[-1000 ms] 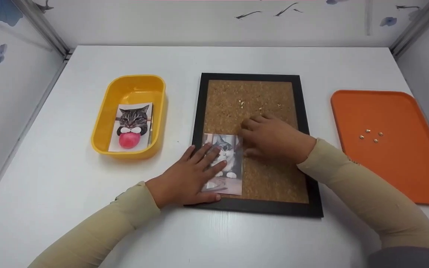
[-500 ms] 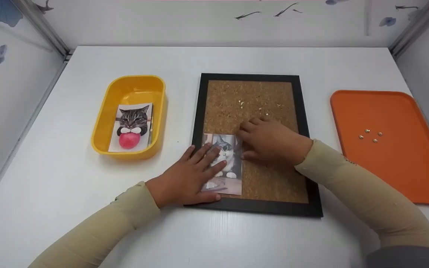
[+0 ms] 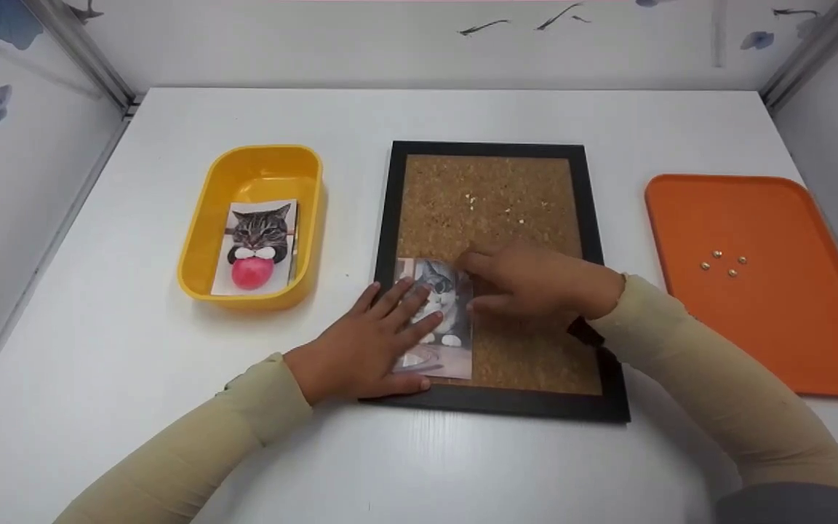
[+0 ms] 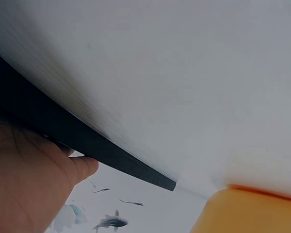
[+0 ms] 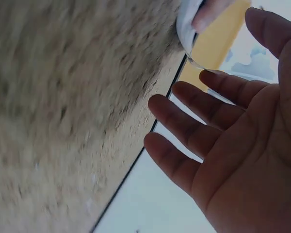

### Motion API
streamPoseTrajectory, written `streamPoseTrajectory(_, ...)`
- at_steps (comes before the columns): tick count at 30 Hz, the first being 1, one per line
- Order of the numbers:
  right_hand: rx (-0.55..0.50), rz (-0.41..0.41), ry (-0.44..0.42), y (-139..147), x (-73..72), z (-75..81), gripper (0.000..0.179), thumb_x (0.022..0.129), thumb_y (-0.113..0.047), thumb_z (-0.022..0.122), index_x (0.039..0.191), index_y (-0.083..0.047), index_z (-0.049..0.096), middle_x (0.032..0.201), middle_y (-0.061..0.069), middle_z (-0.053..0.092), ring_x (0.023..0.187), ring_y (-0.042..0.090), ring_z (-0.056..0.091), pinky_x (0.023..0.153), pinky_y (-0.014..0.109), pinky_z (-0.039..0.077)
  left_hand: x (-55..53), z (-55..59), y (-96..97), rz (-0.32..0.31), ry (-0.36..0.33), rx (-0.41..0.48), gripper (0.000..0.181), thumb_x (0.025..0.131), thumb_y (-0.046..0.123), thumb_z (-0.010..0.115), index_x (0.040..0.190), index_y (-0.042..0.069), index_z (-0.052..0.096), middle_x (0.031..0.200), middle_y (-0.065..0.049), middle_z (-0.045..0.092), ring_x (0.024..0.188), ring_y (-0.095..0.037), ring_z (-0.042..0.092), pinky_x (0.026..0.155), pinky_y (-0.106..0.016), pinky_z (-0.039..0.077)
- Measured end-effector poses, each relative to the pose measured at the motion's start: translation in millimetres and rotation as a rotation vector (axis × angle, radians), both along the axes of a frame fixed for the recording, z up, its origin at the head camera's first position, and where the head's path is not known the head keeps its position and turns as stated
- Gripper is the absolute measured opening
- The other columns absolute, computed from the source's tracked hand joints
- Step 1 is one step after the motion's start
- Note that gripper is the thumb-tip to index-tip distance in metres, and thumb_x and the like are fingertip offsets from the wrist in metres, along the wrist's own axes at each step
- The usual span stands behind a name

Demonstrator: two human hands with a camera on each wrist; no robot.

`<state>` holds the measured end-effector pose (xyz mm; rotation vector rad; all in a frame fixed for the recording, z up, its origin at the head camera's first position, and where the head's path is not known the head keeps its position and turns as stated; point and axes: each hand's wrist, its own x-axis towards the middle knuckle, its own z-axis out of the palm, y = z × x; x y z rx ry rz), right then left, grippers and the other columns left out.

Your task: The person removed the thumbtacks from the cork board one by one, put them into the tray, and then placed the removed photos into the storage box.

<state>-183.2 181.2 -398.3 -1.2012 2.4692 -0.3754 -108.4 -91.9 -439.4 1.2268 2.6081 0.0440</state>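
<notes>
A cat photo (image 3: 455, 360) lies on the lower left part of a cork board (image 3: 543, 356) with a black frame (image 3: 492, 400). My left hand (image 3: 362, 356) is spread flat over the photo's left side and the frame. The left wrist view shows the palm (image 4: 29, 179) along the frame's side. My right hand (image 3: 539, 280) is at the photo's upper right corner, its index finger and thumb apart at the edge. In the right wrist view its fingers (image 5: 184, 119) are loosely extended, the index fingertip right at the photo's curved-up edge (image 5: 185, 26).
To the left, a yellow bin (image 3: 190, 273) contains more photos, the top one a cat picture (image 3: 253, 247) with a pink ball. Several gold thumbtacks (image 3: 732, 273) lie on an orange tray (image 3: 790, 327) at right. Small gold bits (image 3: 471, 201) show on the cork's upper half.
My right hand first drew slightly left toward the photo's right edge, then turned so its outer fingers drop out of sight in the head view. The left hand stays in place.
</notes>
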Motion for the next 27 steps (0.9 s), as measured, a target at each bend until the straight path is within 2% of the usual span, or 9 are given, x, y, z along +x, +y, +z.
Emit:
streamPoseTrajectory(7, -0.16, -0.093, -0.344, 0, 6.9, -1.0, 0.057, 0.099, -0.034, 0.061, 0.151, -0.021, 0.04, 0.14, -0.002, 0.052, 0.125, 0.017, 0.053, 0.103, 0.044, 0.044, -1.1, -0.5, 0.3, 0.003, -0.01, -0.004, 0.084, 0.093, 0.078, 0.022, 0.16, 0.029, 0.01, 0.166, -0.003, -0.006, 0.151, -0.028, -0.012, 0.117, -0.058, 0.002)
streamPoseTrajectory(12, -0.238, -0.187, -0.485, 0, 10.5, -4.9, 0.059, 0.1, -0.034, 0.061, 0.153, -0.029, 0.036, 0.146, -0.005, 0.046, 0.13, 0.019, 0.05, 0.105, 0.046, 0.042, -1.3, -1.0, -0.1, -0.005, 0.004, -0.007, 0.084, 0.093, 0.077, 0.022, 0.16, 0.028, 0.012, 0.167, -0.005, -0.003, 0.151, -0.029, -0.01, 0.117, -0.059, 0.004)
streamPoseTrajectory(15, -0.311, -0.255, -0.568, 0, 12.1, -8.4, 0.057, 0.1, -0.033, 0.06, 0.152, -0.027, 0.036, 0.146, -0.001, 0.045, 0.128, 0.021, 0.051, 0.102, 0.046, 0.046, -1.4, -1.3, 0.0, -0.007, 0.006, -0.012, 0.084, 0.093, 0.077, 0.022, 0.16, 0.027, 0.012, 0.167, -0.006, -0.002, 0.151, -0.03, -0.01, 0.117, -0.059, 0.004)
streamPoseTrajectory(20, -0.492, -0.405, -0.772, -6, 14.1, -15.1, 0.053, 0.101, -0.032, 0.057, 0.149, -0.021, 0.037, 0.14, 0.008, 0.046, 0.118, 0.028, 0.056, 0.09, 0.042, 0.054, -1.7, -2.5, -0.1, -0.003, 0.012, -0.014, 0.085, 0.093, 0.078, 0.021, 0.16, 0.028, 0.012, 0.167, -0.005, -0.003, 0.151, -0.029, -0.011, 0.117, -0.058, 0.003)
streamPoseTrajectory(23, -0.566, -0.528, -0.909, -8, 16.5, -18.4, 0.055, 0.101, -0.035, 0.056, 0.15, -0.021, 0.035, 0.139, 0.01, 0.047, 0.118, 0.03, 0.056, 0.09, 0.043, 0.054, -1.5, -3.0, -0.2, 0.003, 0.005, -0.016, 0.085, 0.092, 0.079, 0.02, 0.16, 0.029, 0.01, 0.167, -0.004, -0.005, 0.151, -0.028, -0.011, 0.117, -0.058, 0.003)
streamPoseTrajectory(27, -0.635, -0.622, -1.033, -11, 20.0, -21.3, 0.055, 0.104, -0.035, 0.051, 0.153, -0.021, 0.029, 0.14, 0.015, 0.049, 0.121, 0.033, 0.056, 0.091, 0.046, 0.053, -1.1, -2.6, -0.4, 0.011, -0.005, -0.014, 0.085, 0.092, 0.079, 0.021, 0.16, 0.029, 0.009, 0.167, -0.003, -0.005, 0.151, -0.027, -0.012, 0.118, -0.057, 0.003)
